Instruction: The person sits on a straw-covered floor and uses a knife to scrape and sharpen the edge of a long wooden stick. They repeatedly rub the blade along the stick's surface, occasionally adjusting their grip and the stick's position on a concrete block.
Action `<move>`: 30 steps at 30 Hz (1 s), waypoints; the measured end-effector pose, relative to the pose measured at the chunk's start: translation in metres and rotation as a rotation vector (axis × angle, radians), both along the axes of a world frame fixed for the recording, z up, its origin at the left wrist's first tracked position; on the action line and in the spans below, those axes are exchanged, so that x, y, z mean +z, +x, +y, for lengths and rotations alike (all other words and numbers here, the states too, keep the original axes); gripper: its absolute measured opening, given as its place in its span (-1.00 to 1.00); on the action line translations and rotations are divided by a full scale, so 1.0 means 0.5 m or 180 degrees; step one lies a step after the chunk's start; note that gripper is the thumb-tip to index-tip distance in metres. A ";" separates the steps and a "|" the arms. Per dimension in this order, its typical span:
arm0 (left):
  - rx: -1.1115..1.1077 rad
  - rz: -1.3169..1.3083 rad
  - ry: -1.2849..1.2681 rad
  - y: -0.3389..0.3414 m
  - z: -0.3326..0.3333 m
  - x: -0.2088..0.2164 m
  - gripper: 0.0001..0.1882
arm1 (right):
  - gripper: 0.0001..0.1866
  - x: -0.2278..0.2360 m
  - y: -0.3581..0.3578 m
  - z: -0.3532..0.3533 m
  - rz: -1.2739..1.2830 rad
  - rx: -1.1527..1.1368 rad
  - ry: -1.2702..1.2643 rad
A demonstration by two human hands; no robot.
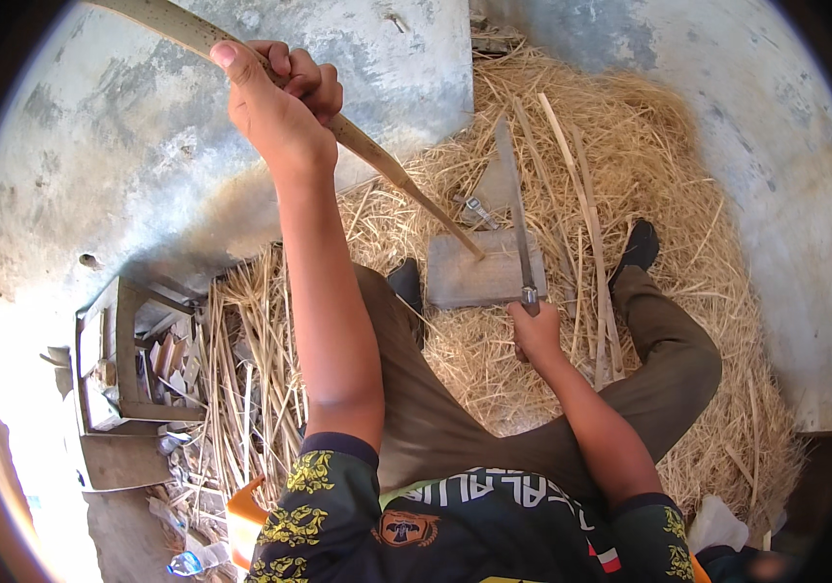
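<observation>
My left hand [285,102], raised high at the upper left, is closed around a long bamboo pole [377,155]. The pole slants down to the right, and its lower end rests on a flat wooden block [469,277] between my feet. In my right hand [537,335], low and just in front of the block, is the handle of a machete [519,214]. Its long narrow blade points away from me, passing over the block's right part beside the pole's lower end. Blade and pole look apart there.
Pale bamboo shavings [669,146] cover the floor around my legs. Long split bamboo strips [586,209] lie to the right of the blade. At left are a wooden frame [124,364], more strips [241,340] and a plastic bottle [197,560]. Worn plaster walls [144,146] stand close.
</observation>
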State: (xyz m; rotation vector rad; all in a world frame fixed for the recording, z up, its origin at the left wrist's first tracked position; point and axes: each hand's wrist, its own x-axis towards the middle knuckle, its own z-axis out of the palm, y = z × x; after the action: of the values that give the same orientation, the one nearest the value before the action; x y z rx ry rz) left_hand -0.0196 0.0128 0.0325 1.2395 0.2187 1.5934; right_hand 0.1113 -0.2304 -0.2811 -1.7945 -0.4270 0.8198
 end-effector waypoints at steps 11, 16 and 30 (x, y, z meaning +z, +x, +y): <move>0.0223 -0.0032 0.0026 -0.009 0.003 -0.005 -0.34 | -0.67 0.042 0.001 -0.003 -0.0870 0.0460 -0.0580; 0.0161 -0.0078 0.0031 0.004 0.003 -0.001 -0.34 | -0.66 0.009 -0.004 -0.001 -0.0644 0.0298 -0.0221; -0.0993 -0.0159 0.0087 -0.044 0.053 -0.022 -0.30 | -0.64 -0.026 0.001 -0.003 -0.0106 0.0208 -0.0111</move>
State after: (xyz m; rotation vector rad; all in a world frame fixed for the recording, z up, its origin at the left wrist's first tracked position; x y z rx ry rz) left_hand -0.0416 0.0391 0.0215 1.1887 -0.0285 1.3582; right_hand 0.1119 -0.2319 -0.2943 -1.8368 -0.4980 0.8482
